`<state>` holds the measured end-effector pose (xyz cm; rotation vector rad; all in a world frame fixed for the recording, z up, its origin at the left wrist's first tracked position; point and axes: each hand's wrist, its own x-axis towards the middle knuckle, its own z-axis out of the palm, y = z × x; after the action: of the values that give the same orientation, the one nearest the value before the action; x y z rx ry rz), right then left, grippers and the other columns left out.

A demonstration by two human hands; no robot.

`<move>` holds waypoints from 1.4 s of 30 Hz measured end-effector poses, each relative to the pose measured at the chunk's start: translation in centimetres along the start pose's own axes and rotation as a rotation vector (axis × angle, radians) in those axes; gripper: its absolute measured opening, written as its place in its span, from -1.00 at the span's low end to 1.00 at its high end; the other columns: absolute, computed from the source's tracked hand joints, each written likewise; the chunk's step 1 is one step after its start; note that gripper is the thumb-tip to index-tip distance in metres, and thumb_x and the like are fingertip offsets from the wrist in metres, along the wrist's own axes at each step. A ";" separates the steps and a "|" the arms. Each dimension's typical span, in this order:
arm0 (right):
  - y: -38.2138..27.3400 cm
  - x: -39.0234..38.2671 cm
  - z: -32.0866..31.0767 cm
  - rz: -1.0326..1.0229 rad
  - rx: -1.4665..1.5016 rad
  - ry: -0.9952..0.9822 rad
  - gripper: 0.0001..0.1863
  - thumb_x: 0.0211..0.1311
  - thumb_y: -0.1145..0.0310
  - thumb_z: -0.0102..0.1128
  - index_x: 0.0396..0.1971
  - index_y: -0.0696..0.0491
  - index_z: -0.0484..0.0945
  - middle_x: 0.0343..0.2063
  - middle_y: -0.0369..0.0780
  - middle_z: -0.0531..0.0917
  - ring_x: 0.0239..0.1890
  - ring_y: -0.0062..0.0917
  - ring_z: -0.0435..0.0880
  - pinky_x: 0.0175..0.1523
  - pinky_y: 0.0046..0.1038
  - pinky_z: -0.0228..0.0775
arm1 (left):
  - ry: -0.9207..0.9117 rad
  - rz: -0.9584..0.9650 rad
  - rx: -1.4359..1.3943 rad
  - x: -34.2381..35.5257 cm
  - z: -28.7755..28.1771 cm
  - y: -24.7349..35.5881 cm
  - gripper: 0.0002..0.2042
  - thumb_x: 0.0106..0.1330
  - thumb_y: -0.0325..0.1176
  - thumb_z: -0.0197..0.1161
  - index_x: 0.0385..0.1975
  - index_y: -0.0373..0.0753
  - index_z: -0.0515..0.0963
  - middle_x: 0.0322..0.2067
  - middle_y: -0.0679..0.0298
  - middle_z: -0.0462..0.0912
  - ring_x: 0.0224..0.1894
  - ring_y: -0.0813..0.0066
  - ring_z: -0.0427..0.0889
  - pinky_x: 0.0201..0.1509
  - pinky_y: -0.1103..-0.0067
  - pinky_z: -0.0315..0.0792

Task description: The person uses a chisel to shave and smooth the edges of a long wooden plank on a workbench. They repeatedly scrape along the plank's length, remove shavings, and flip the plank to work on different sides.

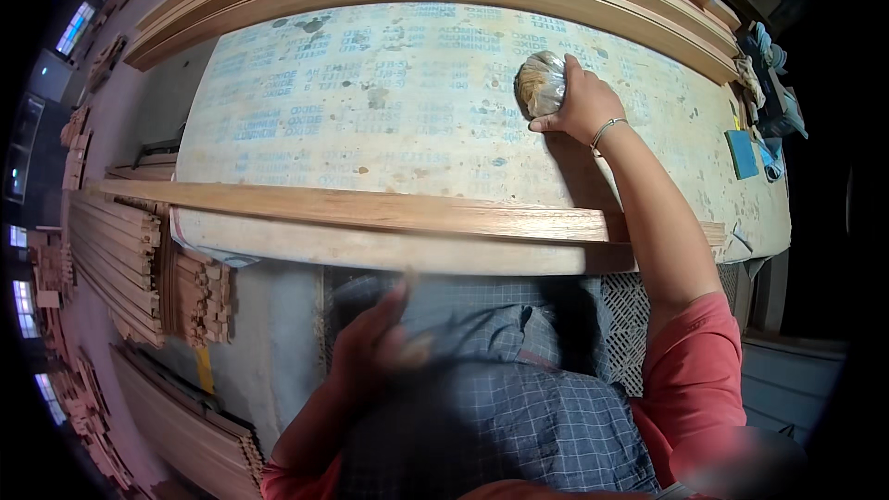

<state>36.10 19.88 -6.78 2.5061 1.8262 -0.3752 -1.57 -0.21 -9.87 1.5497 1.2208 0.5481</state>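
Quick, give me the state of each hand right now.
Left hand: blurred, low by the checked cloth; open or closed cannot be told.
Right hand: closed on a plastic-wrapped wad, resting on the printed sheet.

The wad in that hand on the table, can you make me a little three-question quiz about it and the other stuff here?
1. True or false: the right hand holds a shiny wad against the big sheet on the bench.
2. What lies across the bench's near edge? A) long wooden strip B) metal pipe C) rope
3. Fill in: the left hand is down by the person's checked ____, blurred.

Key: 1 true; 2 A; 3 cloth.
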 end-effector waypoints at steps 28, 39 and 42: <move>-3.6 -20.9 5.1 -0.520 2.017 -0.878 -0.04 -0.25 0.50 0.57 0.25 0.09 0.22 -0.22 -0.17 0.62 -0.22 -0.50 0.66 -0.09 -0.39 0.57 | -0.155 0.156 -0.776 3.6 6.0 9.9 -0.63 0.31 -0.47 0.10 0.08 -0.42 0.27 -0.54 0.40 0.45 -0.57 0.70 0.40 -0.50 0.69 0.34; -1.7 -22.0 4.7 -0.216 1.992 -0.488 0.06 -0.27 0.61 0.55 0.33 0.06 0.13 0.10 -0.21 0.50 0.15 -0.46 0.50 0.23 -0.33 0.41 | -0.094 0.139 -0.412 2.5 4.7 10.5 -0.64 0.24 -0.58 -0.20 0.05 -0.52 0.17 -0.63 0.17 0.46 -0.67 0.48 0.42 -0.56 0.57 0.42; -1.3 -22.1 4.5 -0.193 1.968 -0.407 0.06 -0.29 0.60 0.57 0.32 0.07 0.14 0.09 -0.21 0.49 0.13 -0.47 0.51 0.21 -0.32 0.41 | -0.181 0.092 -0.355 2.1 4.7 10.7 -0.55 0.26 -0.56 -0.23 0.17 -0.54 0.13 -0.62 0.14 0.48 -0.67 0.47 0.43 -0.56 0.55 0.43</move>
<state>27.73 -1.11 -6.53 1.9365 1.4543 -3.6112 7.59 0.28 -2.34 1.3247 0.8650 0.6324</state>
